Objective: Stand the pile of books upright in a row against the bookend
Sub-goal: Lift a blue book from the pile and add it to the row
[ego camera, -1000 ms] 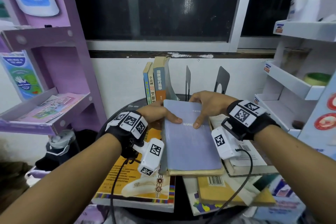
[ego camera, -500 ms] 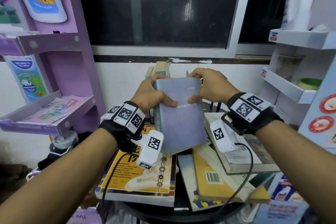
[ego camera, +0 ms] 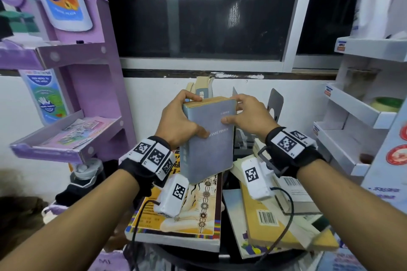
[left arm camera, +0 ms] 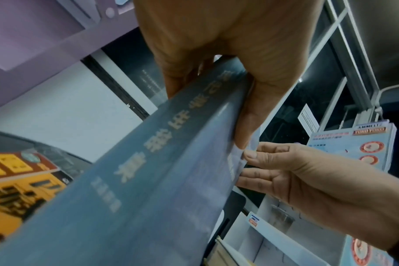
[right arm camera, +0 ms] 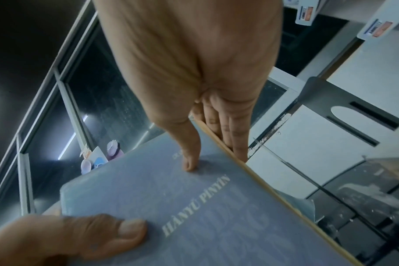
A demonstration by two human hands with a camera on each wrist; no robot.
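Head view shows both hands gripping one grey-blue book (ego camera: 209, 141), lifted clear of the pile (ego camera: 271, 222) and tipped nearly upright near the picture's centre. The left hand (ego camera: 178, 121) wraps the spine edge at 9 o'clock of the cover, thumb on the front; the right hand (ego camera: 246, 114) pinches the top corner at 1 o'clock, thumb on the cover and fingers (right arm camera: 230, 129) behind the page edge. Standing books (ego camera: 201, 89) lean just behind it at 12 o'clock, with dark metal bookend plates (ego camera: 274, 103) toward 2 o'clock; exactly how they meet is hidden by the hands. To do this step well, I judge the book should be turned fully vertical, lowered onto the counter (ego camera: 242, 152) right beside the standing row, then pressed flush before either grip loosens. The likely risk is nudging the leaning books so that they topple, so steady them with the left fingers while sliding in.
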